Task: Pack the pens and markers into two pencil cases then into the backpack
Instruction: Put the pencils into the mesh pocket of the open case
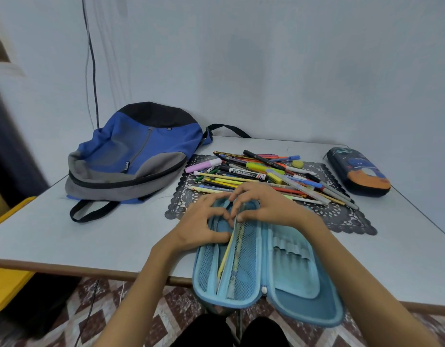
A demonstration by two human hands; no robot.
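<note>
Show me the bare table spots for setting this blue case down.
Free: the table front-left, between the backpack and the open blue case; also front-right, in front of the dark case and beside the mat. Crowded: the pen pile on the mat.

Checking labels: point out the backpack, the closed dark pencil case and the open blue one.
backpack (131,146): head view, blue front panel.
closed dark pencil case (359,172): head view, top of lid.
open blue pencil case (299,279): head view, right inner half.

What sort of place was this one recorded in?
Probably a home study corner: a white table against a plain wall, a lace mat under the pens and markers, a backpack and blue pencil case, patterned floor tiles.
</note>
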